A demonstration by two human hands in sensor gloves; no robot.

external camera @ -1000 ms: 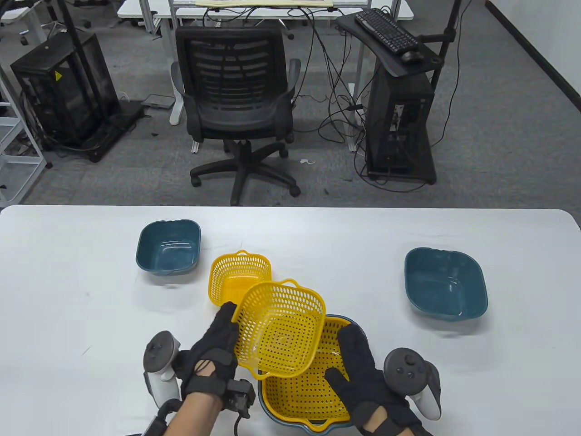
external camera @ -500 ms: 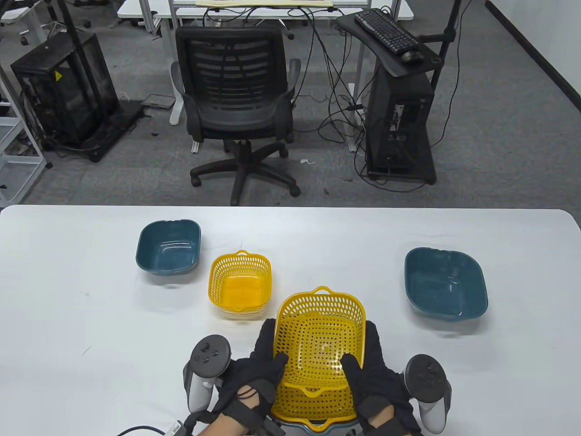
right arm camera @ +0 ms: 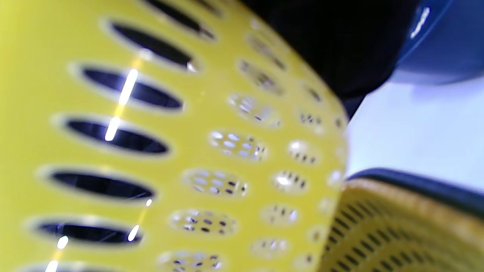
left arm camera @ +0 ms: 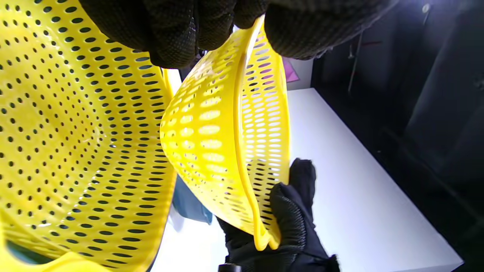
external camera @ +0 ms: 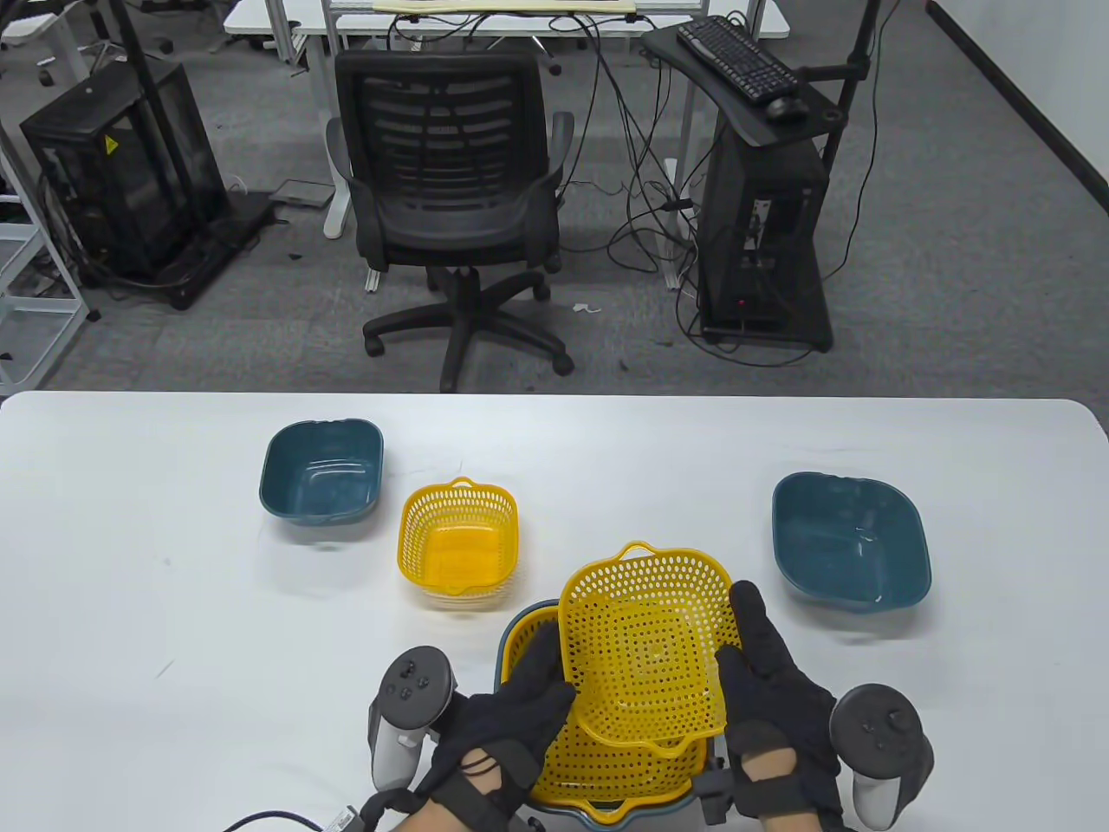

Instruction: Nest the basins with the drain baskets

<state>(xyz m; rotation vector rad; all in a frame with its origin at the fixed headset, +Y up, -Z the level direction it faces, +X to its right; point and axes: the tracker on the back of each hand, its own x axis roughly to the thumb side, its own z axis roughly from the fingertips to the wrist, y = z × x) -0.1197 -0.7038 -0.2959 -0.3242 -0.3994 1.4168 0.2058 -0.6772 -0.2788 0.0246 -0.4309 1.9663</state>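
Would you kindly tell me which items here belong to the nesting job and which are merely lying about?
Job:
medium basket, held by both hands
large basket in basin
small basket
small basin
medium basin

Lying about:
office chair
keyboard

Beyond the white surface (external camera: 130,607), a black mesh office chair (external camera: 450,186) stands on grey carpet. To its left sits a black wire-framed case (external camera: 121,173). To its right a black computer tower (external camera: 762,243) stands under a stand holding a keyboard (external camera: 736,56) and mouse (external camera: 784,107), cables (external camera: 641,217) trailing between.
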